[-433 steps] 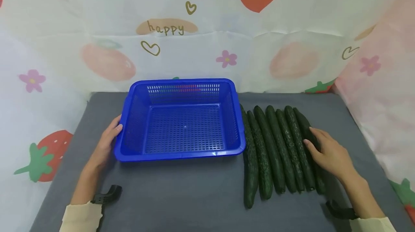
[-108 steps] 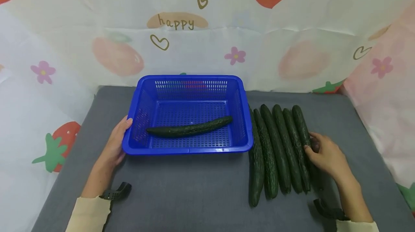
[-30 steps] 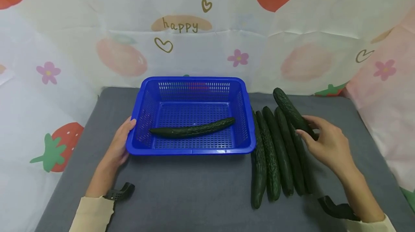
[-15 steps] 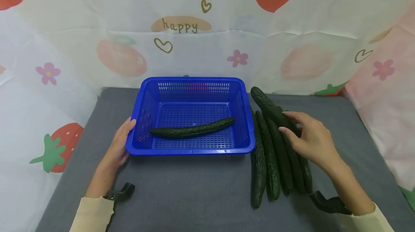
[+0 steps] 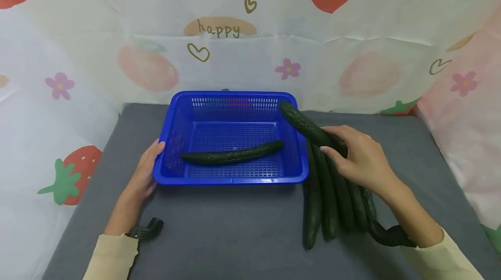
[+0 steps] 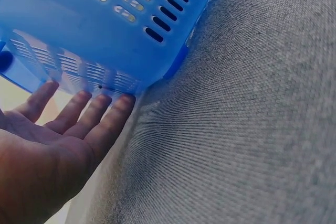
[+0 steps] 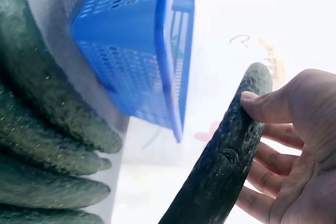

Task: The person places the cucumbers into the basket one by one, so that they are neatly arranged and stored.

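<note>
My right hand (image 5: 358, 154) holds a dark green cucumber (image 5: 305, 125) between thumb and fingers, raised and slanting over the basket's right rim. In the right wrist view the thumb lies along this cucumber (image 7: 226, 150), the fingers behind it. The blue plastic basket (image 5: 231, 181) has slotted walls, and one cucumber (image 5: 232, 156) lies crosswise on its floor. At the basket's left side, my left hand (image 5: 145, 173) touches the rim. In the left wrist view the fingers (image 6: 107, 124) are loosely extended, their tips against the slotted wall; the thumb is not clearly seen there.
Several cucumbers (image 5: 313, 201) lie side by side to the right of the basket, partly under the right hand and forearm. Grey cloth (image 5: 227, 232) covers the table. A printed curtain (image 5: 360, 23) hangs behind and at both sides.
A second cucumber has been lifted from the row's right end and carried left to the basket's rim. Earlier, the first one came to lie in the basket. The left hand stays at the basket.
</note>
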{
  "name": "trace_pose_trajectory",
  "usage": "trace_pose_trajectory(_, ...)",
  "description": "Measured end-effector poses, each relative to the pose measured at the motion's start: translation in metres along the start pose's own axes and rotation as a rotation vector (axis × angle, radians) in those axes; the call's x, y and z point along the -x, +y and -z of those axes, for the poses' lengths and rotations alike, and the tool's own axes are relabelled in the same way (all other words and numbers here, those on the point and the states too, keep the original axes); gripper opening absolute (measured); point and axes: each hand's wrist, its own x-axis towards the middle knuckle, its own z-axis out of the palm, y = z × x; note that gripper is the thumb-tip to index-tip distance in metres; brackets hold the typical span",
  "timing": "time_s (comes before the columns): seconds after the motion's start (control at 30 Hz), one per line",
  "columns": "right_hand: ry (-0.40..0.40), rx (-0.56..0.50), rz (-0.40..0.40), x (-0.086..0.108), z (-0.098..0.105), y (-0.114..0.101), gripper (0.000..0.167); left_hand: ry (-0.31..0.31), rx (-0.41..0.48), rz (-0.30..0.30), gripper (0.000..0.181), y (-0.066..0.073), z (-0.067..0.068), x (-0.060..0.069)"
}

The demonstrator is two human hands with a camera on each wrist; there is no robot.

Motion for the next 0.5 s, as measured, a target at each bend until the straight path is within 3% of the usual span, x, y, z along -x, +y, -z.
trace_pose_trajectory(0.5, -0.092, -0.002, 0.104, -0.028, -0.005, -0.043, 0.042, 0.005, -0.020, 0.017, 0.065, 0.004, -0.004, 0.002)
